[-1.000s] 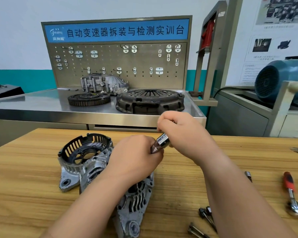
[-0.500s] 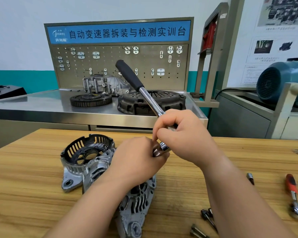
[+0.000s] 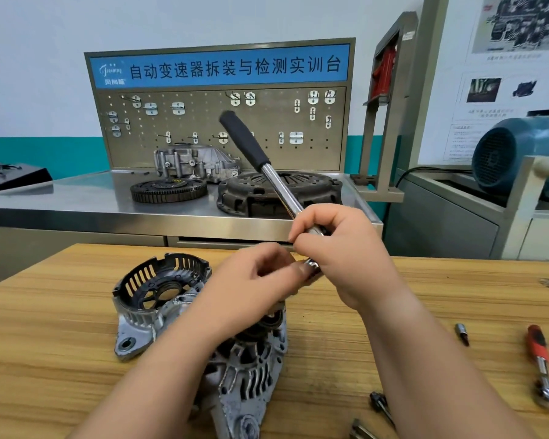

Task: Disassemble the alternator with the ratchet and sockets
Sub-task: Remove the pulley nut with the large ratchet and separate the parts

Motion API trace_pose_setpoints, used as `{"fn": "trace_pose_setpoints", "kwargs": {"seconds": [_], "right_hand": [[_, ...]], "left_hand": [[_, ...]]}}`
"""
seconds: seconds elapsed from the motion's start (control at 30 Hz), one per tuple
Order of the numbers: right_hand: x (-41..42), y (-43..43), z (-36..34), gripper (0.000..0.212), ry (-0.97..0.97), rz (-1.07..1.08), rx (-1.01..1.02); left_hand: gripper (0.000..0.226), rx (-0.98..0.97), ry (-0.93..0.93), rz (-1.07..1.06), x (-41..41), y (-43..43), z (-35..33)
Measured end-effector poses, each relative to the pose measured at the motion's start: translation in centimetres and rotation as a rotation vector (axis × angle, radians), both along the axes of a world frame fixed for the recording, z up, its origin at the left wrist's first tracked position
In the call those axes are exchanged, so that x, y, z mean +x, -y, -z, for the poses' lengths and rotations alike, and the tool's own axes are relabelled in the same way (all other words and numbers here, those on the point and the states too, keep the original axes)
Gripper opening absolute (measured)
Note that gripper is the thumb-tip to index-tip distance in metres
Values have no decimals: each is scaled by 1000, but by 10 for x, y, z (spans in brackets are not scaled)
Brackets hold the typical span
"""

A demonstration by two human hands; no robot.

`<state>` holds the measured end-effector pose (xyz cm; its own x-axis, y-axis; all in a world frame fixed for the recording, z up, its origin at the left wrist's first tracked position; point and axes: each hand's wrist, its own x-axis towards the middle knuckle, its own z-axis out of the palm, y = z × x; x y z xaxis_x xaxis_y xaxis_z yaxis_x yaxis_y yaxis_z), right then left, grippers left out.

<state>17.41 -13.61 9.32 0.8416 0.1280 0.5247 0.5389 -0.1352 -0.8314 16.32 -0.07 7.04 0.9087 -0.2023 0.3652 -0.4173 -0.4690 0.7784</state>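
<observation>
While both hands close on the ratchet (image 3: 279,188) at mid-frame, the alternator (image 3: 254,372) lies on the wooden table (image 3: 45,359) at lower centre, its slotted grey body partly hidden beneath the left forearm. A detached end housing (image 3: 159,289), round and vented, sits against it toward the left of the frame. The right hand (image 3: 339,258) is wrapped around the chrome shaft just above the tool's head, and the left hand (image 3: 254,286) pinches that head with curled fingers directly above the alternator. The black grip slants toward the upper left. At lower right, a red-handled ratchet (image 3: 541,359), a small socket (image 3: 461,334) and several loose bits (image 3: 381,403) lie well apart from the alternator. Behind the table stands a steel bench (image 3: 61,201) carrying a toothed flywheel (image 3: 168,190), a clutch cover (image 3: 314,191) and a cast housing (image 3: 197,163), below a pegboard (image 3: 267,128) with a blue sign (image 3: 219,68). A teal motor (image 3: 514,153) fills the right edge.
</observation>
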Motion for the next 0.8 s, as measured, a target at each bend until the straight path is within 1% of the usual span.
{"fn": "trace_pose_setpoints", "kwargs": {"seconds": [0.07,0.1,0.13,0.23,0.3,0.4,0.53,0.6,0.7,0.8], "right_hand": [[8,3,5,35,-119,17,105],[11,4,8,35,-191,18,157],[15,6,11,35,-265,15,209],[26,9,17,34,-472,-9,353],[31,11,19,35,-563,-22,408],[33,14,19,39,-617,-51,439],[35,16,19,49,-698,-57,495],[34,17,19,47,-718,-58,524],[32,17,16,35,-754,-72,538],[31,22,13,31,-810,-69,558]], "left_hand": [[24,-118,-137,-51,14,-1,-4],[20,-129,-222,-86,19,0,-6],[22,-143,-256,-86,21,-1,-6],[37,-340,-165,-14,14,-3,0],[42,-406,-152,-4,10,-6,3],[44,-445,-137,-2,14,-5,4],[45,-493,-117,-17,11,-6,2],[45,-510,-121,-19,11,-6,1],[45,-491,-108,-23,12,-5,1],[45,-484,-98,-35,11,-7,3]]}}
